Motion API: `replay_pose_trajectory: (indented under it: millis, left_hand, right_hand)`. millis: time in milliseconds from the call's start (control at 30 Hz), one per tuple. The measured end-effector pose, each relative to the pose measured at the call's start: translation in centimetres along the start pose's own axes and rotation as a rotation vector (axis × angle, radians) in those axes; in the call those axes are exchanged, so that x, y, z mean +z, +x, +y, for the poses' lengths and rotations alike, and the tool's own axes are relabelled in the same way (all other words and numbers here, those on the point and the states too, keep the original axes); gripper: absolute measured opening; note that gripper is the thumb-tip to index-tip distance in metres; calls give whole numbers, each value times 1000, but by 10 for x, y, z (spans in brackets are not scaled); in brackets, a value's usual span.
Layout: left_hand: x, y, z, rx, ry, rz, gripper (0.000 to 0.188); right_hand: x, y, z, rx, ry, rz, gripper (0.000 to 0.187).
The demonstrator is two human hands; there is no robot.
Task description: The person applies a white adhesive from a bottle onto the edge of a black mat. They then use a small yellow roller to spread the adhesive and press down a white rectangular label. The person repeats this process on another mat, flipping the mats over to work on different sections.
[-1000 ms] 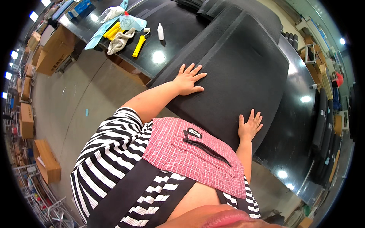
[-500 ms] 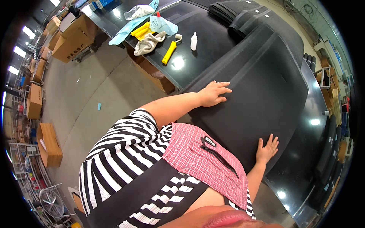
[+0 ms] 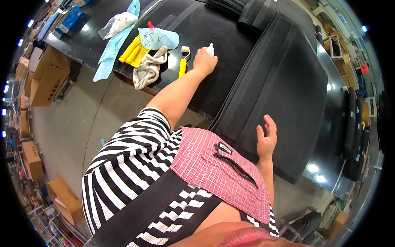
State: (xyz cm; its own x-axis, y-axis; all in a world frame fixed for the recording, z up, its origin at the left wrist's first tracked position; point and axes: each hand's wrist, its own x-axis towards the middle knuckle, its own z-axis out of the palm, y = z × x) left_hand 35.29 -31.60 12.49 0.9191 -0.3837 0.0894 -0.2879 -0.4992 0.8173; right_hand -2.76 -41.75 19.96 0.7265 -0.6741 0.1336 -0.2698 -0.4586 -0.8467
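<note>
My left hand point(image 3: 204, 61) is closed round a small white squeeze bottle point(image 3: 210, 50), whose pointed nozzle sticks up past my fingers. It is over the dark table point(image 3: 224, 31). Just left of that hand lies a small roller with a yellow handle point(image 3: 182, 68) and a pale head. My right hand point(image 3: 266, 138) is raised with fingers apart, holding nothing, over the near part of a stack of black sheets point(image 3: 279, 94). The sheets reach from the near table edge toward the back.
Left of the roller lie a crumpled grey-white glove point(image 3: 149, 68), yellow pieces point(image 3: 133, 52) and a light blue sheet with a drawing point(image 3: 159, 38). A long light blue strip point(image 3: 110, 55) hangs over the table edge. More black sheets point(image 3: 284, 16) lie behind. A cardboard box point(image 3: 47, 78) stands at left.
My left hand has left the black sheets and reached up and away to the squeeze bottle, gripping it. My right hand has lifted off the sheets. The view has shifted.
</note>
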Motion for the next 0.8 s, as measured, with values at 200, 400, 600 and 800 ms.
replay_pose_trajectory:
  millis: [200, 400, 600, 800]
  left_hand:
    - [-6, -87, 86, 56, -997, -627, 39]
    - [-21, -127, 100, 727, -482, -494, 66]
    - [-10, -140, 96, 850, -547, -455, 71]
    - [4, -150, 76, 582, -286, -645, 78]
  right_hand:
    - [55, 25, -50, 585, 1054, -127, 55]
    - [82, 36, -57, 634, 1502, -120, 46]
    - [78, 26, -79, 626, 1509, -80, 41]
    - [31, 83, -21, 419, 1368, 54, 36]
